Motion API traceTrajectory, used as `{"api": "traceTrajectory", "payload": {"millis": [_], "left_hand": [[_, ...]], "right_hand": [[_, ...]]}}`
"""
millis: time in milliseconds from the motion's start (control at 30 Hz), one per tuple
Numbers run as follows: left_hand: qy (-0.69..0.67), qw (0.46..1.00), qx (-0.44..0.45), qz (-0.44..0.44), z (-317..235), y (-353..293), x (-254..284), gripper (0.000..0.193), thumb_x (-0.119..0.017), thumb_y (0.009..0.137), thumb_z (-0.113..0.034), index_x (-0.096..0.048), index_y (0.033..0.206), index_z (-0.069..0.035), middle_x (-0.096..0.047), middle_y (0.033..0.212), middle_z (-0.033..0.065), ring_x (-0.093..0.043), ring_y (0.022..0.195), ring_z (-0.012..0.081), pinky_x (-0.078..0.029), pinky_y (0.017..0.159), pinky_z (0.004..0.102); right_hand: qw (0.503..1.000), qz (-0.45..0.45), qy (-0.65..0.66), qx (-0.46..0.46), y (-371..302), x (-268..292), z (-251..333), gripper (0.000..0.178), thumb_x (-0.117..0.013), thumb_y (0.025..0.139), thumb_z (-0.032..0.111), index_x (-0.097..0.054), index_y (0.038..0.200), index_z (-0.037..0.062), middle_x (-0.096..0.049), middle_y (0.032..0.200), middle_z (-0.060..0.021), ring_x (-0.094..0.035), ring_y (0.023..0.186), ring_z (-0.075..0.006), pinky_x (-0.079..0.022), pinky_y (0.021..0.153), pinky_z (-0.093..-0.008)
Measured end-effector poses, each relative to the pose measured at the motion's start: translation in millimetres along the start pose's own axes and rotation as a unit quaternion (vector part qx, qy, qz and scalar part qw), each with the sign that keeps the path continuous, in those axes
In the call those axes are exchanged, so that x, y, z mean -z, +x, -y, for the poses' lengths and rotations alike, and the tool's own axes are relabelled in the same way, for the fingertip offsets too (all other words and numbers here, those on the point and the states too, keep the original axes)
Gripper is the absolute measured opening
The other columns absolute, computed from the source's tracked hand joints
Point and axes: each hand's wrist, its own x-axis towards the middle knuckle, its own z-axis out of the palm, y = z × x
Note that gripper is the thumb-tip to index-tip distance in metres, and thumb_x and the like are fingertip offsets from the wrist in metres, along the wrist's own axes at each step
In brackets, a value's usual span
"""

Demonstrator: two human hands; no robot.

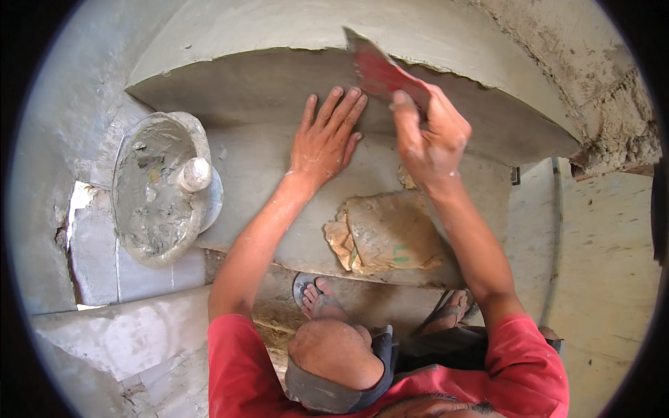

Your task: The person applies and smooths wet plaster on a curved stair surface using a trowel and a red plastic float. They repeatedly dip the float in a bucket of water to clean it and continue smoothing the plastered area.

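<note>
My left hand (322,143) lies with fingers stretched out, its tips against the dark vertical face (279,80) of a curved plastered step. No object is in it. Raised to the right of it, my right hand (433,136) grips a flat red scraper (385,73) with a grey-smeared end, somewhat blurred. The scraper overlaps the edge of the light grey upper tread (279,28); whether it touches there I cannot tell. Below my hands is the smooth grey lower tread (258,157), with a crumpled brown paper sheet (394,233) lying between my forearms.
A mortar-caked bowl (164,240) of wet grey mix stands at the left, a pale round-ended piece (195,174) at its rim. Rough broken masonry (620,125) is at the right. My sandalled foot (317,296) is below the tread's near edge.
</note>
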Motion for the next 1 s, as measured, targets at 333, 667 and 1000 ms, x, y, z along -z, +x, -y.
{"api": "traceTrajectory", "payload": {"millis": [333,667,1000], "left_hand": [[0.006,1.0,-0.013,0.013,1,1,-2,0.077,-0.071,0.103,-0.038,-0.041,0.17,-0.014,-0.034,0.179,0.0071,-0.026,0.167,0.0302,-0.028,0.132,0.0599],[0.017,1.0,-0.011,-0.005,-4,7,-1,0.078,-0.071,0.104,-0.037,-0.038,0.171,-0.013,-0.029,0.181,0.0076,-0.023,0.167,0.0339,-0.025,0.132,0.0619],[0.01,1.0,-0.006,-0.006,1,3,-3,0.076,-0.07,0.104,-0.036,-0.041,0.169,-0.011,-0.032,0.179,0.0109,-0.027,0.166,0.0369,-0.024,0.132,0.0632]], "right_hand": [[0.98,-0.11,0.012,-0.168,-48,95,-45,0.016,-0.072,0.105,0.007,-0.077,0.109,-0.007,-0.081,0.097,-0.0146,-0.073,0.078,-0.0134,-0.061,0.071,-0.0303],[0.991,0.121,-0.002,-0.052,1,92,-10,0.016,-0.07,0.097,-0.001,-0.075,0.111,-0.0063,-0.075,0.099,-0.0127,-0.067,0.079,-0.017,-0.053,0.073,-0.0283],[0.993,-0.061,-0.05,-0.082,8,110,26,0.026,-0.071,0.086,-0.004,-0.08,0.111,0.0,-0.075,0.088,-0.0128,-0.073,0.078,-0.0256,-0.058,0.071,-0.0336]]}}
